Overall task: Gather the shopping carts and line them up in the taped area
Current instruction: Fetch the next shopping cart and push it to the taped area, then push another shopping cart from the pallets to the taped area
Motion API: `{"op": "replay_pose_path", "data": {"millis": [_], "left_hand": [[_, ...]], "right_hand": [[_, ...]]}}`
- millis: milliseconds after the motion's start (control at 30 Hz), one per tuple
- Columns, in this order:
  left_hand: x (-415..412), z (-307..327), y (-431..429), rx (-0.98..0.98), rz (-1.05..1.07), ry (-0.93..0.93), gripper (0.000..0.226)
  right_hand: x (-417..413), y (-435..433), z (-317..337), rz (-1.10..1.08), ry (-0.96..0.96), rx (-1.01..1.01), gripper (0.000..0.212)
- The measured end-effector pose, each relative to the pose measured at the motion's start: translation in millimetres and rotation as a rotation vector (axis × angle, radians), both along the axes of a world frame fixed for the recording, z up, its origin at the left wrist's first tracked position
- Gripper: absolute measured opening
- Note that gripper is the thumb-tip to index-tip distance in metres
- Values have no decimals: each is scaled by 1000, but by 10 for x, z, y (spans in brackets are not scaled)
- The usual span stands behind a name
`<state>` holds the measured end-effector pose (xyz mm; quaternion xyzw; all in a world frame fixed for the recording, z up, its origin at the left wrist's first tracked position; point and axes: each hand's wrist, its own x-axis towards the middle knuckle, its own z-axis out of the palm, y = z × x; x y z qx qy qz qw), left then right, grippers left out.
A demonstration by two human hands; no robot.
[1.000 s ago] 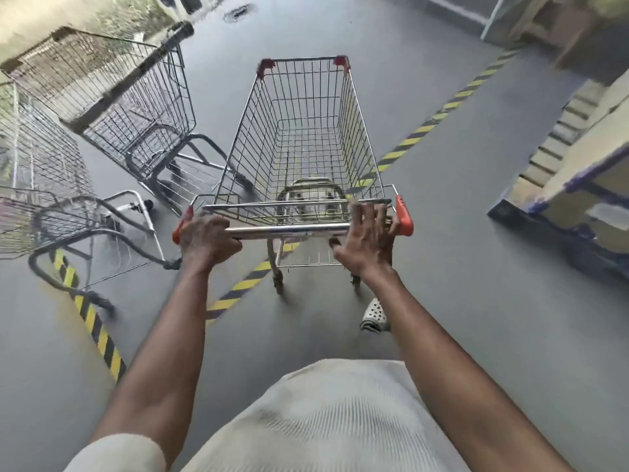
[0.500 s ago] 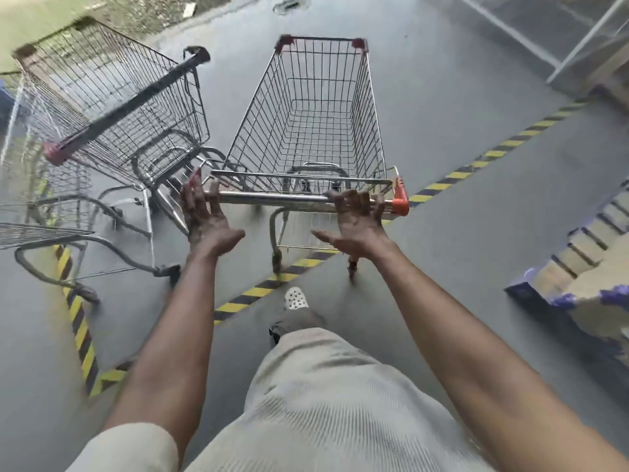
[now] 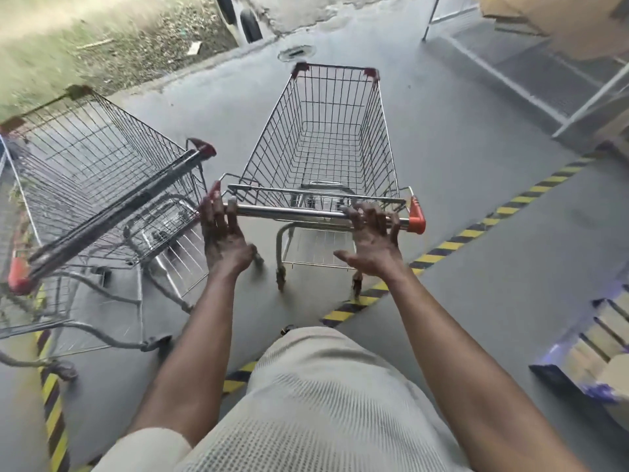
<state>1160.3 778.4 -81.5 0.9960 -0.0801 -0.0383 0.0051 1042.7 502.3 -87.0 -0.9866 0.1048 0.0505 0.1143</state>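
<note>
An empty wire shopping cart [image 3: 326,137] with orange handle caps stands straight ahead of me. Its rear wheels sit beside the yellow-and-black floor tape [image 3: 503,209]. My left hand [image 3: 223,240] lies flat with spread fingers, only the fingertips touching the left end of the cart's handle bar [image 3: 299,212]. My right hand [image 3: 372,240] has its fingers hooked over the bar near the right cap, thumb held apart. A second cart [image 3: 95,172] stands angled just to the left, its frame close to my left hand. A third cart [image 3: 13,233] is partly cut off at the left edge.
Another strip of striped tape [image 3: 54,413] runs along the floor at lower left. A blue pallet with boxes [image 3: 592,352] sits at the right. A white metal frame [image 3: 578,107] stands at upper right. A floor drain [image 3: 295,52] and a grass verge lie beyond the carts.
The cart has rolled forward over the tape line and alongside the left cart. My left hand has opened from a full grip to fingertips on the bar; my right grip has loosened.
</note>
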Motion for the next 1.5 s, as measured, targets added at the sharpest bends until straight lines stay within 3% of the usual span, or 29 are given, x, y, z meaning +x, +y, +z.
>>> {"op": "replay_pose_path", "data": {"millis": [133, 233, 333, 467, 533, 700, 867, 1067, 1267, 1500], "left_hand": [[436, 107, -170, -62, -24, 101, 96], [681, 71, -242, -36, -48, 15, 107], [794, 99, -314, -1, -35, 90, 110], [843, 292, -436, 142, -84, 284, 80], [916, 314, -422, 193, -97, 328, 76], [974, 156, -574, 137, -7, 231, 116], [225, 73, -1260, 228, -134, 310, 126], [-1243, -93, -2249, 269, -517, 498, 90], [-2855, -113, -3210, 242, -890, 484, 70], [-4596, -62, -4017, 218, -1283, 499, 53]], "right_hand": [[382, -48, 36, -88, 12, -72, 101], [584, -77, 23, -118, 19, -62, 111], [655, -108, 21, -146, 4, -79, 122], [728, -66, 32, -178, -24, -88, 121], [745, -57, 7, -168, -1, -54, 117], [533, -64, -52, -183, 92, 79, 113], [132, -253, -72, -275, 303, 130, 85], [-1297, -909, -18, -657, 312, 325, 64], [-3444, -1467, -55, -1142, 258, 468, 72], [-5624, -1326, -10, -1679, 110, 588, 66]]}}
